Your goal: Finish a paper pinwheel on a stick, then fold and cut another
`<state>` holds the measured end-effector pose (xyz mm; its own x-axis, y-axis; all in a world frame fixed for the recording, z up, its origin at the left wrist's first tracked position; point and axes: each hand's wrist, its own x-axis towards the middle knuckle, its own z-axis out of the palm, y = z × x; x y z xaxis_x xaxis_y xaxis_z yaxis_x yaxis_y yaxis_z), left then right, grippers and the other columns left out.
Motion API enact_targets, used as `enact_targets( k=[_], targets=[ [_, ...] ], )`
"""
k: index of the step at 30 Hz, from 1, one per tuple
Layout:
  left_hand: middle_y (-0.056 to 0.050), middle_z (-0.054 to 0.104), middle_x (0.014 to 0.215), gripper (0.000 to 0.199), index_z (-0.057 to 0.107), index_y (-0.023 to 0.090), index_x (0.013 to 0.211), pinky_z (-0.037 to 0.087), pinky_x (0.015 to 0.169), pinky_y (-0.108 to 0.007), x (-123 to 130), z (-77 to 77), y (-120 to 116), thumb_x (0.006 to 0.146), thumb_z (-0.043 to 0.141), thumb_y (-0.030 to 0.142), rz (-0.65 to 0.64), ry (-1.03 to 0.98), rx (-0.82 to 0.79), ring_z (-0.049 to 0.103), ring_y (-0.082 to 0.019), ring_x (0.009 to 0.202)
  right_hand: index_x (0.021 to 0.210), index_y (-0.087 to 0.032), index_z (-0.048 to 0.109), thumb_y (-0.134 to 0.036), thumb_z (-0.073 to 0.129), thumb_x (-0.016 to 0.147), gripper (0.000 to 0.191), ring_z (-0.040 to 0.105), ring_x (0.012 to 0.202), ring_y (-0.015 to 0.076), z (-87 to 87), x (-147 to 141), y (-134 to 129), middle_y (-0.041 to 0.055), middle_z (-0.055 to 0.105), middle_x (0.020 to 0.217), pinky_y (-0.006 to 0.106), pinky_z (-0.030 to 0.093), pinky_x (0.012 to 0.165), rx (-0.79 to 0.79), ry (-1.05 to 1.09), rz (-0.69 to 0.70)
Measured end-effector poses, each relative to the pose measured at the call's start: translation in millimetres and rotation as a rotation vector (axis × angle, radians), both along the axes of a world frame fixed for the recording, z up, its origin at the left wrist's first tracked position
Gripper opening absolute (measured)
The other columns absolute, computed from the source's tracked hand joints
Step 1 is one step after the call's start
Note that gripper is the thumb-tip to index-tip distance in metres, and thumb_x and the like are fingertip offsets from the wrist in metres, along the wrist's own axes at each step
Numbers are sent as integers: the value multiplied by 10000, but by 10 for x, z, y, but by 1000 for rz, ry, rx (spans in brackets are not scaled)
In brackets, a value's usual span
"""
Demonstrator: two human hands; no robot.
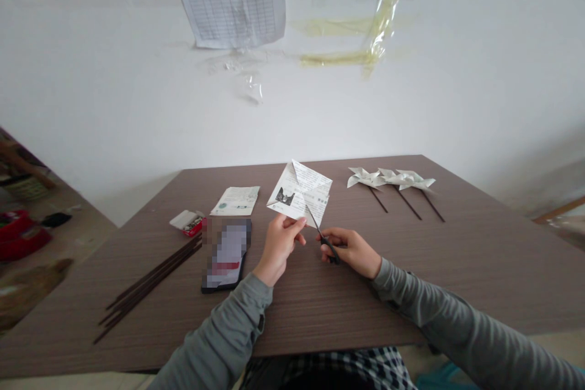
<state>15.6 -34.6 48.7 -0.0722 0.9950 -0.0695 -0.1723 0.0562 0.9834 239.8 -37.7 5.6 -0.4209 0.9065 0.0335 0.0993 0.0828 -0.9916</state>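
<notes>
My left hand point(282, 245) pinches the lower edge of a square printed paper point(299, 190), held up above the table. Slits run from the paper's corners toward its middle, and a small dark picture is printed on its left part. In my right hand point(350, 250) is a pair of scissors point(328, 246) with black handles. Its blades reach the paper's lower corner, just right of my left fingertips. Whether the blades are closed is too small to tell.
Paper pinwheels point(395, 179) on dark sticks lie back right. To the left are a stack of paper squares point(236, 201), a small red-and-white box point(191, 224), a blurred phone point(227, 256) and several dark sticks point(148, 283). The wall stands behind the brown table point(457, 268).
</notes>
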Motion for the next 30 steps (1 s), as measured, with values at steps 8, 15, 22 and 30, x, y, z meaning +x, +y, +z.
enact_targets(
  k=[8, 15, 22, 30],
  targets=[
    [-50, 892, 884, 365, 795, 184, 946, 225, 440, -196, 1, -9, 11, 825, 1115, 314, -4, 8, -8, 637, -96, 483, 1208, -192, 914, -816, 1059, 909, 707, 815, 811, 276, -25, 2, -1, 89, 887, 856, 437, 716, 844, 1, -9, 9],
    [-47, 890, 887, 365, 799, 186, 964, 216, 450, -208, -3, -11, 7, 828, 1102, 339, -10, 15, -5, 626, -96, 485, 1228, -183, 896, -826, 1040, 910, 732, 818, 803, 269, -56, 6, 8, 82, 895, 852, 438, 720, 867, 12, -18, 12],
    [-47, 886, 877, 287, 806, 184, 942, 220, 446, -207, 10, 23, -4, 836, 1052, 289, -6, 21, -13, 603, -88, 477, 1280, -154, 932, -811, 1049, 926, 755, 834, 822, 288, -66, -14, -1, 135, 936, 902, 447, 724, 868, 27, -7, -17],
    [-64, 887, 888, 283, 787, 193, 912, 216, 455, -227, 24, 33, -3, 867, 1052, 283, -27, 53, -36, 583, -89, 471, 1257, -188, 967, -774, 1084, 904, 694, 840, 836, 296, -49, -4, 7, 117, 924, 892, 441, 738, 871, 15, 8, -19]
  ],
)
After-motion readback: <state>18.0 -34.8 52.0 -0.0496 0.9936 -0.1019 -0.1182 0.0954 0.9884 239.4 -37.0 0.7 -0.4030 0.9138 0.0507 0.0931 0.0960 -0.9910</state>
